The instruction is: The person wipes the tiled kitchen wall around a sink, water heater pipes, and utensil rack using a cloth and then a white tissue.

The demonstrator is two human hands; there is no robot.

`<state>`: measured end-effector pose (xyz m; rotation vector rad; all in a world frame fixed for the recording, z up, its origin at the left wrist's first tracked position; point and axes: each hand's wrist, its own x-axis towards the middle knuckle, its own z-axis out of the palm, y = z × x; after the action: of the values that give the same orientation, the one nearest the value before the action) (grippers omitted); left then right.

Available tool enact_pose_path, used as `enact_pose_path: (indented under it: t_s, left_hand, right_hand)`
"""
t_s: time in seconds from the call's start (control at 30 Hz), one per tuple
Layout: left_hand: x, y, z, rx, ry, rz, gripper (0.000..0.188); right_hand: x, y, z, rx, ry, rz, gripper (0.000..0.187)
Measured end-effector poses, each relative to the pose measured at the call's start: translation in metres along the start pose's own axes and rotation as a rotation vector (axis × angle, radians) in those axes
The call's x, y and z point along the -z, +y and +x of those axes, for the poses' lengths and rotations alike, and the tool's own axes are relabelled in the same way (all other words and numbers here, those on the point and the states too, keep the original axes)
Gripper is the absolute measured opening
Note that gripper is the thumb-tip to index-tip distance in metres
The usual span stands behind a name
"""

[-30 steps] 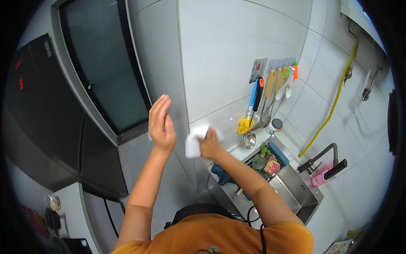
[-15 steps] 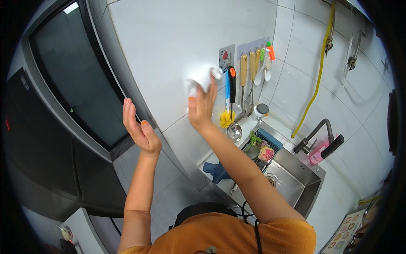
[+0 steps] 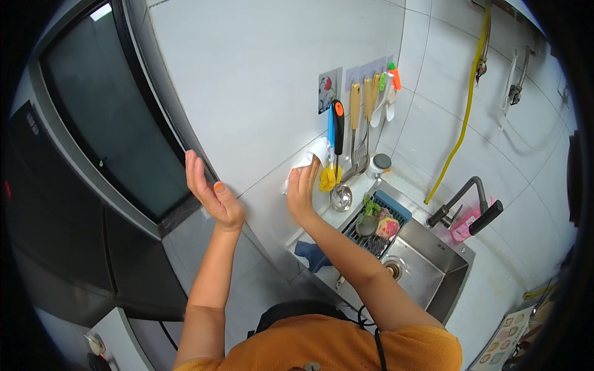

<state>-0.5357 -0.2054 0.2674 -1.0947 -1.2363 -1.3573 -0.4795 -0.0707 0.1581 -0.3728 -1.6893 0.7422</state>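
My right hand [image 3: 301, 196] holds a white cloth [image 3: 318, 150] against the white tiled wall [image 3: 247, 93], its fingers pressed over it. The cloth looks thin and crumpled, and part of it is hidden behind the hand. Just right of it hang a yellow brush head [image 3: 330, 178] on a blue handle and a steel ladle [image 3: 341, 196] with a black and orange handle. My left hand [image 3: 216, 198] is raised by the wall's left corner with fingers extended and thumb apart, holding nothing.
Wooden-handled spatulas [image 3: 354, 105] and white spoons hang on wall hooks. A steel sink [image 3: 427, 263] below carries a drying rack [image 3: 394, 204] with vegetables. A dark faucet [image 3: 458, 201] stands behind it. A blue cloth [image 3: 311, 255] lies at the counter edge. To the left is a dark glass door [image 3: 111, 111].
My right hand has moved the white cloth down the wall, from beside the small picture hook to near the hanging brush. My left hand has shifted slightly right and down.
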Motion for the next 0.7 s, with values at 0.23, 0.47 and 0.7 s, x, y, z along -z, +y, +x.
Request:
enact_pose_path:
  t_s: [0.23,0.47,0.7]
  left_hand:
    - [0.003,-0.001,0.002,0.020,-0.003,-0.106,0.052]
    - [0.039,-0.006,0.007,0.066,-0.040,0.009,0.046]
    - [0.060,-0.007,-0.008,0.193,-0.013,0.060,0.042]
  right_hand:
    - [-0.008,-0.002,-0.057,0.701,-0.325,-0.146,0.028]
    - [0.014,-0.108,0.135,0.712,0.018,-0.047,0.063]
    - [0.002,-0.076,0.052,1.014,-0.291,-0.248,0.047]
